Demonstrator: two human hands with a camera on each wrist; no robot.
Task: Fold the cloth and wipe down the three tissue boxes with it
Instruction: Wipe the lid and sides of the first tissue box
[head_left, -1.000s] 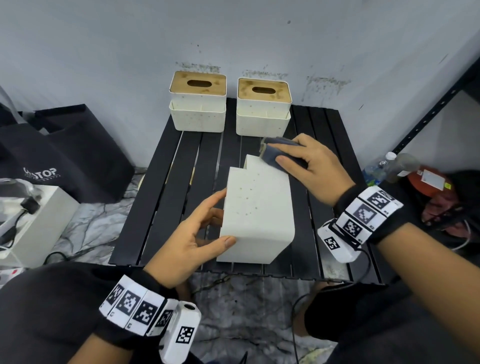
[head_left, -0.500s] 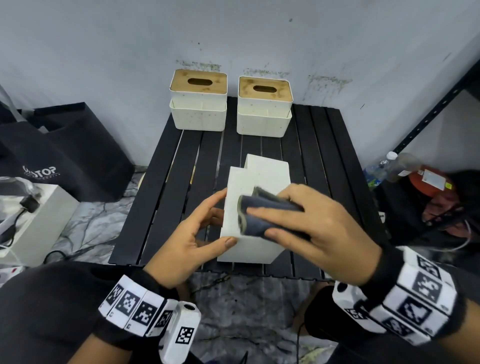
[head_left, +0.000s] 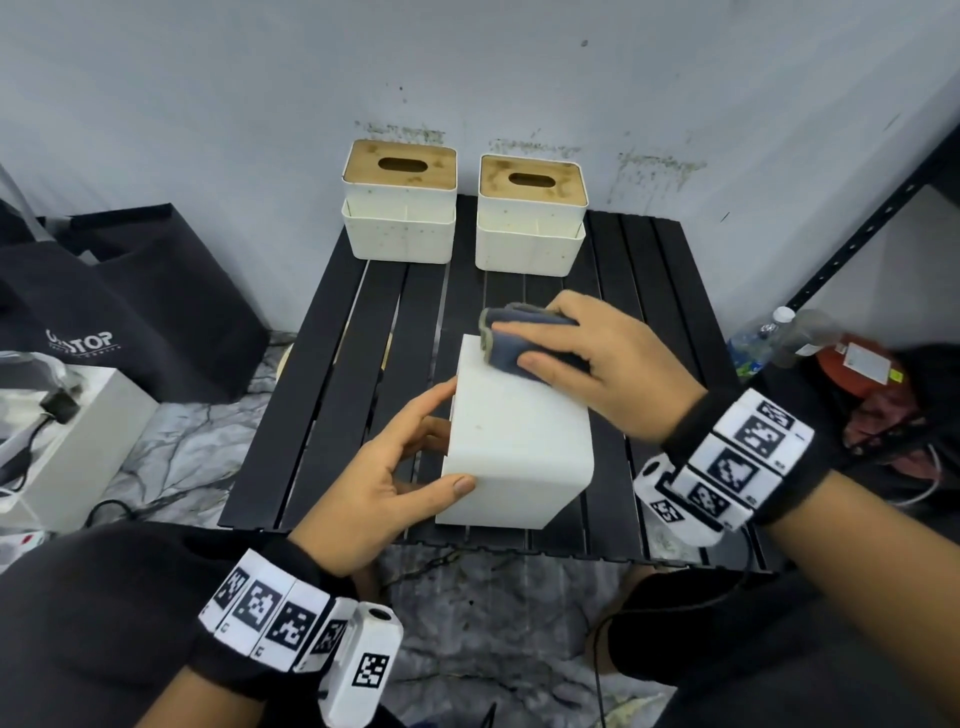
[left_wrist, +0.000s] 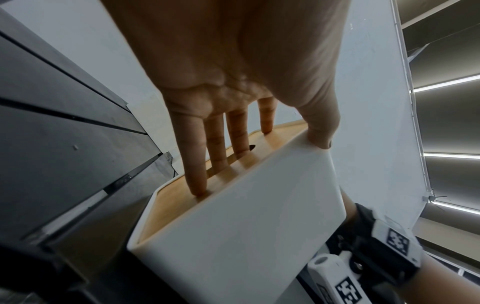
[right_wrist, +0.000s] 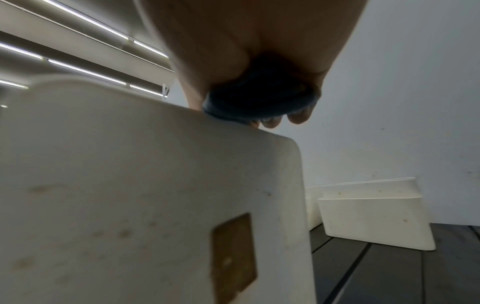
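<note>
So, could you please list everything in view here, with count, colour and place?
near tissue box: one, white, tipped on its side at the table's front middle
far tissue boxes: two, white with wooden slotted tops, upright side by side at the table's back edge
cloth: one, dark blue, folded, on the near box's far end
table: one, black, slatted
bag: one, black, on the floor at left
bottles: clear plastic, count unclear, at right
left hand: steadies the near box, fingers straight on its wooden face
right hand: holds the cloth, pressing it on the box
</note>
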